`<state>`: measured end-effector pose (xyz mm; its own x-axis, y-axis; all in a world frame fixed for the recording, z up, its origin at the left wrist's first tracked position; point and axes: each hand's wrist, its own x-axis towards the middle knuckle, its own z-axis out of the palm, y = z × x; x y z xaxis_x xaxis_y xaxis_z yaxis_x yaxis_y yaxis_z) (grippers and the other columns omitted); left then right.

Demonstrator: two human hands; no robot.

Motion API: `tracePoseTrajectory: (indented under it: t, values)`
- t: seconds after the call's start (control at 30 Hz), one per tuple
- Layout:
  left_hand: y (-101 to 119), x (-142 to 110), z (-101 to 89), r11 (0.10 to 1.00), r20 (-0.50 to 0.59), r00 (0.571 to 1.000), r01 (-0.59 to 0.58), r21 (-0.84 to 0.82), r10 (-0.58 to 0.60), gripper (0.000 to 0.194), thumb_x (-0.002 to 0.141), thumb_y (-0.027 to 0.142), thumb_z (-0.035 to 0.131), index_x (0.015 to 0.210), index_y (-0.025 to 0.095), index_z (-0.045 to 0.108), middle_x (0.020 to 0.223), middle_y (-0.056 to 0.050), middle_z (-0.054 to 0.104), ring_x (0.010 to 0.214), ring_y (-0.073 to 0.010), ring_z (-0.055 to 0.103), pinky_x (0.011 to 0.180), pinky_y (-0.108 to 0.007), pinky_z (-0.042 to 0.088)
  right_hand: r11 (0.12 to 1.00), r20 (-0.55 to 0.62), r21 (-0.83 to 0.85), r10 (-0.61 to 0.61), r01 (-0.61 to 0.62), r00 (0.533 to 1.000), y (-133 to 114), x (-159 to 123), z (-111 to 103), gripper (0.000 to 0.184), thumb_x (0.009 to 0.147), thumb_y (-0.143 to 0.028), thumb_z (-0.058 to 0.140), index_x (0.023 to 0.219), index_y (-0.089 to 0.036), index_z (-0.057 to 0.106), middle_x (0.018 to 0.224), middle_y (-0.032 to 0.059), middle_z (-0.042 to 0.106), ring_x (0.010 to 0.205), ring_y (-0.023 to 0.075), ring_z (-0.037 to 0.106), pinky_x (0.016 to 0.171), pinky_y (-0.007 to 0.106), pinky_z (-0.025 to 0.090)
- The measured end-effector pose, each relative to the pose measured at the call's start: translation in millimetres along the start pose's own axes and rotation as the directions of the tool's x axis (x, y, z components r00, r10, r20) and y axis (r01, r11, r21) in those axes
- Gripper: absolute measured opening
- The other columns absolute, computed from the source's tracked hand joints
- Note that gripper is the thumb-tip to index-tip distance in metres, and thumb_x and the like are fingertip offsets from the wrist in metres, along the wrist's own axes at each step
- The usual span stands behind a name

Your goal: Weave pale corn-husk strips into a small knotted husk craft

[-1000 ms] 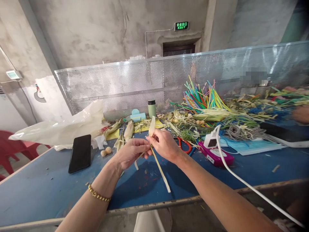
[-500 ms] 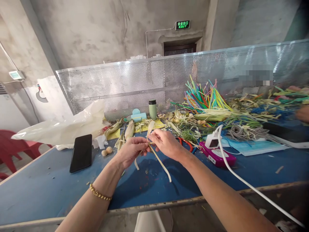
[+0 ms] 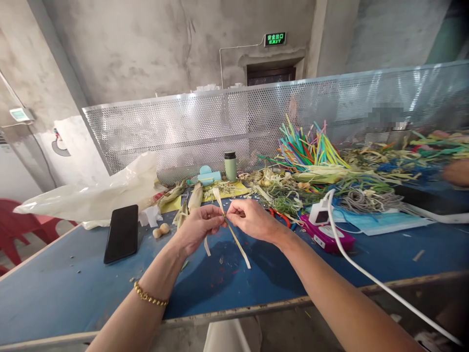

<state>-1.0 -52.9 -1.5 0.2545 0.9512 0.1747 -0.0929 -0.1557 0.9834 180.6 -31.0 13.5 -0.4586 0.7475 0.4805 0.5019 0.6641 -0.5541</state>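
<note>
Above the blue table my left hand (image 3: 201,226) and my right hand (image 3: 252,218) meet, fingertips nearly touching. Between them is a pale corn husk strip (image 3: 240,246). Its broad end sticks up past the fingers and its narrow tail slants down to the right. My left thumb and fingers pinch the strip where it crosses the fingertips. A second pale end hangs below the left hand. The right thumb and forefinger pinch at the same crossing; what exactly lies between them is partly hidden. A gold bead bracelet circles my left wrist.
A black phone (image 3: 121,233) and small wooden balls (image 3: 161,230) lie left. Beyond are a corn husk (image 3: 195,197), a green bottle (image 3: 230,166) and colourful pipe cleaners (image 3: 311,146). On the right are red-handled scissors (image 3: 281,218), a magenta box (image 3: 328,232), a white cable (image 3: 362,278) and a face mask (image 3: 388,222).
The strip's broad end has swung left, and its tail has shifted left and up. My right hand has lowered slightly, its fingers moving from the broad end to the crossing.
</note>
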Motion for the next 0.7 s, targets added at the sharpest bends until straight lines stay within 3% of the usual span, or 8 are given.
tracePoseTrajectory:
  t: [0.23, 0.7]
  values:
    - [-0.3, 0.0, 2.5, 0.999, 0.001, 1.000, -0.025, -0.031, 0.025, 0.029, 0.064, 0.031, 0.086, 0.077, 0.013, 0.068, 0.065, -0.004, 0.067, 0.056, -0.0090, 0.047, 0.055, -0.024, 0.031, 0.999, -0.027, -0.039, 0.028, -0.029, 0.999, -3.7, 0.0, 0.9, 0.023, 0.079, -0.004, 0.057, 0.061, -0.017, 0.053, 0.056, -0.0043, 0.048, 0.056, 0.0098, 0.040, 0.058, 0.025, 0.028]
    - [1.4, -1.4, 4.6, 0.995, 0.008, 0.998, 0.056, -0.080, -0.055, 0.022, 0.064, 0.024, 0.084, 0.070, 0.012, 0.067, 0.062, -0.005, 0.065, 0.054, -0.0089, 0.051, 0.056, -0.022, 0.035, 0.998, -0.053, -0.057, 0.023, -0.026, 0.998, -6.2, -1.6, -1.3, 0.021, 0.072, -0.006, 0.056, 0.060, -0.019, 0.047, 0.054, -0.0061, 0.045, 0.054, 0.0098, 0.036, 0.057, 0.025, 0.027]
